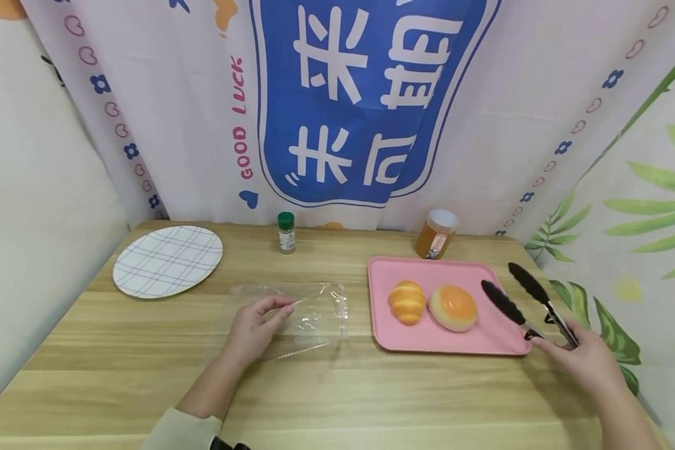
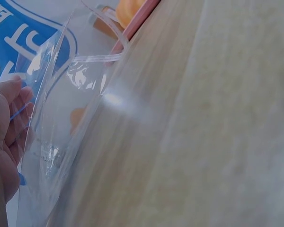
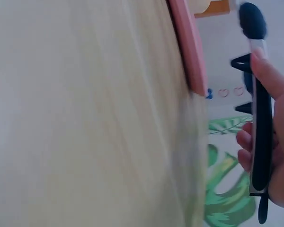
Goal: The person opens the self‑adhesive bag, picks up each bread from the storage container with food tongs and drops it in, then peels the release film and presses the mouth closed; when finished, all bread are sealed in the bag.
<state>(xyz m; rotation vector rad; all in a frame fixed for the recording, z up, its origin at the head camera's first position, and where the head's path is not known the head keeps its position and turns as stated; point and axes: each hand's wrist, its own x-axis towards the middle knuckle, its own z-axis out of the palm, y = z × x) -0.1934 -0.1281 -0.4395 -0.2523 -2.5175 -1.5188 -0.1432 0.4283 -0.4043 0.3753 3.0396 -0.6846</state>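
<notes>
Your left hand (image 1: 257, 329) has its fingers pinched on the clear bag (image 1: 317, 317), which reaches out to their right. Your right hand (image 1: 587, 359) has its fingers clamped round the tongs (image 3: 261, 132); the pink tray (image 1: 388, 337) lies to their left.

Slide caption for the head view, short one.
Left hand pinches clear bag; right hand holds tongs near pink tray.

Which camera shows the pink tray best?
The head view: nearly the whole pink tray shows, with a croissant and round bun on it. The left wrist and right wrist views each catch only a strip of its edge.
</notes>
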